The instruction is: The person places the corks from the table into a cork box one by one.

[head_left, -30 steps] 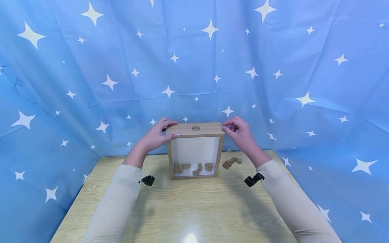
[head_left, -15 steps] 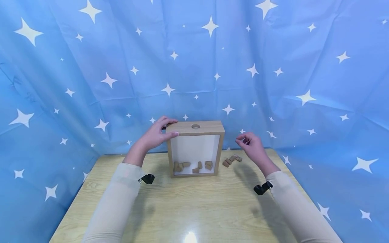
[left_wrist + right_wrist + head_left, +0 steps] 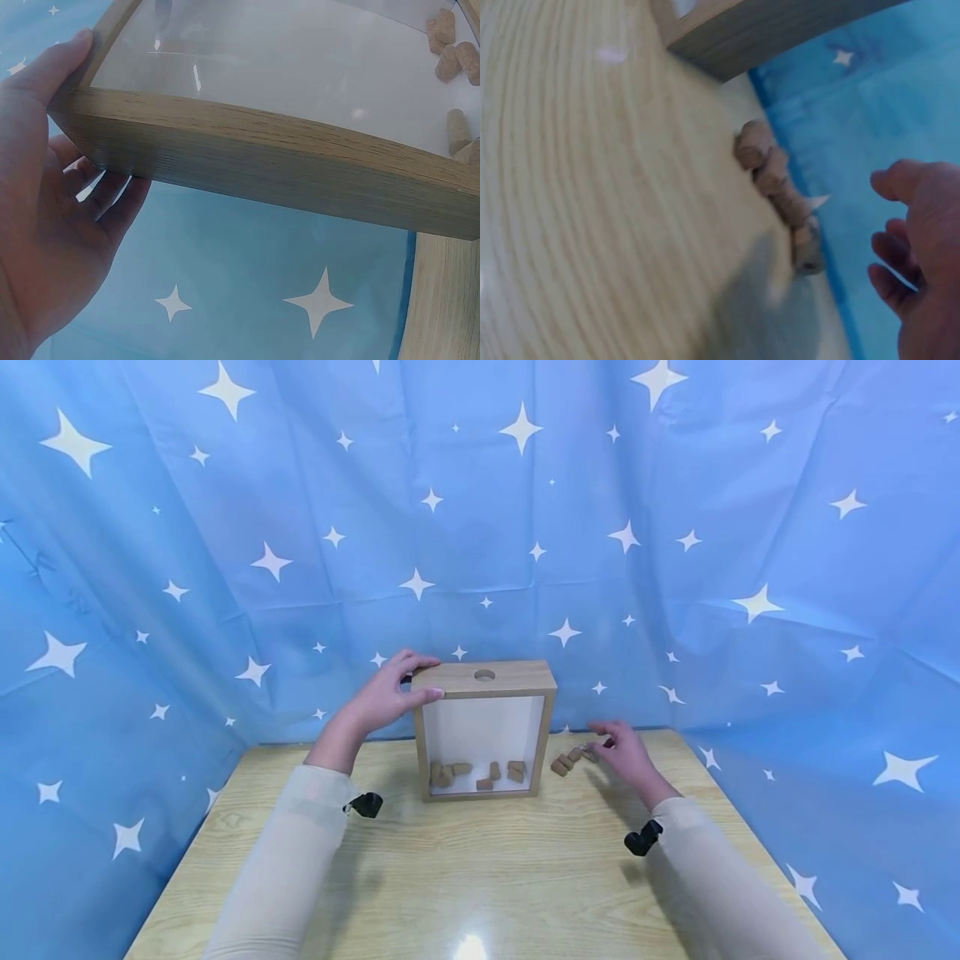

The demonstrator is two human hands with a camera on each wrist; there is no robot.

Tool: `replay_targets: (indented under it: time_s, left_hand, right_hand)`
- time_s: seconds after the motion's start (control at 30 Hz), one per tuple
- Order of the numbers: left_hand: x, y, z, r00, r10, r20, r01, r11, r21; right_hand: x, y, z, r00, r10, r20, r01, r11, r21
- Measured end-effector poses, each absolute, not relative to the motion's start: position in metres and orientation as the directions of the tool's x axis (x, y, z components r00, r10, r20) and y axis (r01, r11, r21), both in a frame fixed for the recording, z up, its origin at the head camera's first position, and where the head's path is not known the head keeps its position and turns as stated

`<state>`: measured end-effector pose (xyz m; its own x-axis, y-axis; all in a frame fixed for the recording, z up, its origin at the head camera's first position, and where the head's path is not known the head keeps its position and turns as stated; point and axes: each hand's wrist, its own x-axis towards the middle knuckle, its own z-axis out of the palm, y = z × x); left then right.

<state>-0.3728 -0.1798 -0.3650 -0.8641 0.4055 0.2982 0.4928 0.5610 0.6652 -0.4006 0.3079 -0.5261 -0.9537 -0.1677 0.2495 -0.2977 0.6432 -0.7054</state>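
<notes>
A: What is shown in the head view?

B: An upright square wooden box frame with a clear front pane is seen standing on the light wood-grain tabletop. Its top left corner is grasped by the left hand, thumb on the front edge and fingers over the top. A round hole is cut in the top board. Several small brown cork pieces are seen lying on the floor inside the frame. A short row of loose brown corks lies on the tabletop just right of the frame, and the right hand is lowered beside it, fingers loosely bent. Whether a cork is touched cannot be told there.

A: And the left wrist view?

B: The frame's edge is shown held between the thumb and the fingers behind it; the fingertips are hidden by the wood. The frame is cut off at the picture's borders.

A: The right wrist view?

B: It is blurred. The corks are made out along the tabletop's far edge against the blue star-printed cloth. The right hand's grip is seen released, holding nothing, apart from the corks.
</notes>
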Motion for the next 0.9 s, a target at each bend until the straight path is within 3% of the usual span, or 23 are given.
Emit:
replay_targets:
  time_s: [0.23,0.5,0.9]
  left_hand:
    - [-0.373,-0.179,-0.364,-0.861,0.409,0.302,0.497,0.550,0.672]
    - [-0.372,-0.179,-0.365,-0.860,0.413,0.300,0.498,0.552,0.669]
    - [-0.371,-0.180,-0.365,-0.862,0.409,0.299,0.496,0.560,0.664]
  right_hand:
    - [-0.406,0.307,-0.551,-0.958,-0.174,0.229,-0.284,0.694,-0.662]
    - [-0.400,0.310,-0.561,-0.959,-0.258,0.117,-0.276,0.755,-0.595]
    - [-0.403,0.311,-0.564,-0.944,-0.311,0.110,-0.323,0.804,-0.499]
